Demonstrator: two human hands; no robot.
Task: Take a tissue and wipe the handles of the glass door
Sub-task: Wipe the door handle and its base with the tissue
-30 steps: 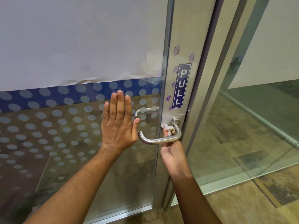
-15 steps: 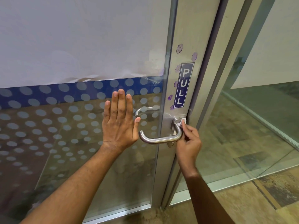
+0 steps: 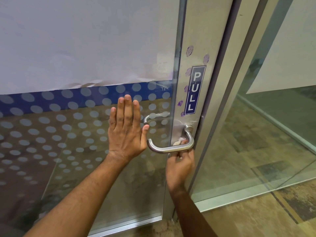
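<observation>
A steel lever handle [image 3: 168, 148] juts from the metal stile of the glass door [image 3: 71, 151]. My right hand [image 3: 180, 165] reaches up from below the handle's bend and pinches a small white tissue [image 3: 179, 140] behind the bar, against the plate. My left hand [image 3: 127, 129] lies flat on the dotted glass just left of the handle, fingers straight and together, holding nothing. A second handle [image 3: 153, 117] shows through the glass on the far side.
A blue PULL sticker [image 3: 195, 90] sits on the stile above the handle, with purple smudges around it. White paper [image 3: 82, 41] covers the upper glass. To the right stands a fixed glass panel [image 3: 266, 134] in a metal frame, over tiled floor [image 3: 256, 223].
My right hand, at the handle's right side by its base half a second ago, has dropped below the handle and pushed the tissue up behind the bar. My left hand has stayed put.
</observation>
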